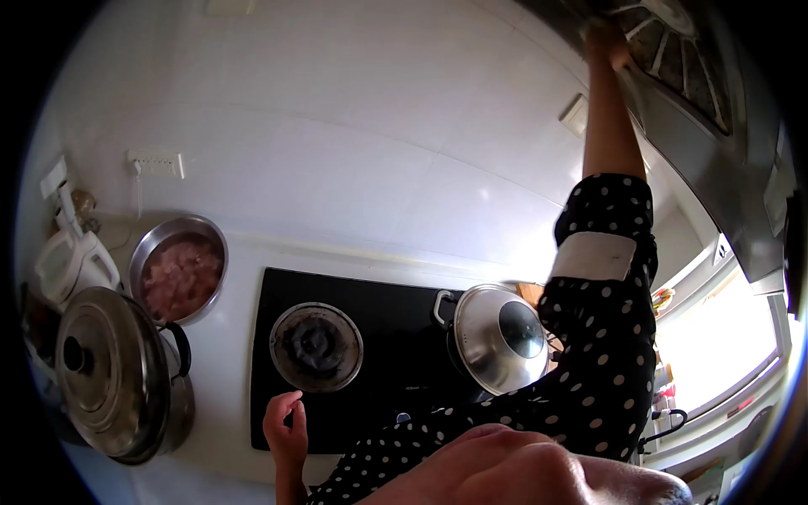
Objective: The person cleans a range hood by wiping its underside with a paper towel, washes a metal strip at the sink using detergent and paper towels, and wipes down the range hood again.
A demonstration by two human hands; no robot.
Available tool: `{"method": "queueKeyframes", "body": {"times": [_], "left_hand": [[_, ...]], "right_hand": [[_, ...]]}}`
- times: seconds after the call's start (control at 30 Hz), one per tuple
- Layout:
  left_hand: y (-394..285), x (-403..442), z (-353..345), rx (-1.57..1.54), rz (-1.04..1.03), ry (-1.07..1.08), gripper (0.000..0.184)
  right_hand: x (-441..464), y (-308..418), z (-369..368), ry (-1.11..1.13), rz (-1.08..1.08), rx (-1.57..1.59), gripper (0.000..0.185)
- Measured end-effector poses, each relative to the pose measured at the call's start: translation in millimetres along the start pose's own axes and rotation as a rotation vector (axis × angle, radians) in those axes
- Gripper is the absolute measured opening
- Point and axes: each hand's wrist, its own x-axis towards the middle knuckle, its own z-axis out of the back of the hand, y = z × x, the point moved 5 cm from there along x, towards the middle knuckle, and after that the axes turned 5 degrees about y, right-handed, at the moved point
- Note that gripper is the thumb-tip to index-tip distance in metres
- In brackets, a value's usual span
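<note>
My left hand (286, 425) hovers by the front left edge of the black cooktop (391, 332). Its fingers are loosely bent, with a gap at the thumb and nothing held. Just beyond it is the bare left burner (316, 346) with its round metal ring. My right arm stretches up in a dotted black sleeve, and my right hand (606, 44) is at the edge of the range hood (715, 160). Shadow and blur hide its fingers there. A lidded steel pan (486, 343) sits on the right burner, partly behind my sleeve.
Left of the cooktop stand a steel bowl of raw meat (181, 273) and a large lidded pot (109, 370). A white appliance (77, 265) is behind the pot. A power strip (156, 163) hangs on the wall. At the right is a bright window (715, 337).
</note>
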Motion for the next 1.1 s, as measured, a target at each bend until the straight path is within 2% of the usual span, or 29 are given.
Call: {"method": "queueKeyframes", "body": {"times": [0.03, 0.1, 0.2, 0.3, 0.4, 0.53, 0.6, 0.7, 0.73, 0.8, 0.9, 1.0, 1.1], "left_hand": [[-1.2, 0.9, -2.9, -0.008, -0.005, 0.009, 0.014], [-3.8, 2.0, -6.2, -0.014, -0.014, 0.028, 0.014], [-17.0, 6.9, -13.8, 0.007, -0.069, 0.045, 0.014], [-37.5, 13.7, -22.5, 0.028, -0.141, 0.108, 0.015], [-64.6, 23.0, -28.3, -0.041, -0.211, 0.172, 0.016], [-112.4, 41.5, -35.9, -0.087, -0.408, 0.237, 0.016], [-133.2, 57.8, -45.6, -0.167, -0.475, 0.315, 0.014], [-166.9, 95.0, -78.1, -0.455, -0.442, 0.490, 0.023], [-179.0, 107.9, -90.9, -0.538, -0.417, 0.546, 0.030], [-201.2, 129.2, -114.4, -0.569, -0.351, 0.581, 0.042], [-229.3, 140.4, -139.0, -0.749, -0.307, 0.463, 0.048], [-263.8, 131.4, -154.6, -0.958, -0.201, 0.415, 0.046], [-285.3, 127.0, -185.8, -1.068, -0.086, 0.475, 0.039]], "right_hand": [[-20.1, 34.6, 14.4, 0.113, 0.200, -0.262, 0.042], [-28.7, 54.9, 22.6, 0.040, 0.113, 0.441, 0.018], [-43.9, 41.0, 15.9, 0.221, 0.200, 0.820, 0.037], [-42.2, 7.5, -78.2, 0.835, 0.330, 1.131, 0.027], [-118.6, 22.7, -10.7, 1.077, 0.259, 1.412, 0.033], [-181.8, 31.6, 45.5, 1.182, 0.286, 1.481, 0.048], [-212.3, 39.9, 71.5, 1.221, 0.299, 1.492, 0.049], [-246.4, 42.0, 92.7, 1.322, 0.117, 1.573, 0.040], [-258.7, 41.0, 102.0, 1.303, -0.002, 1.600, 0.038], [-280.2, 36.9, 111.1, 1.349, -0.081, 1.647, 0.036], [-301.3, 27.2, 122.1, 1.292, -0.165, 1.669, 0.028], [-299.6, 4.6, 140.4, 0.957, 0.260, 1.303, 0.023], [-293.8, -27.1, 164.1, 0.886, 0.393, 1.058, 0.021]]}}
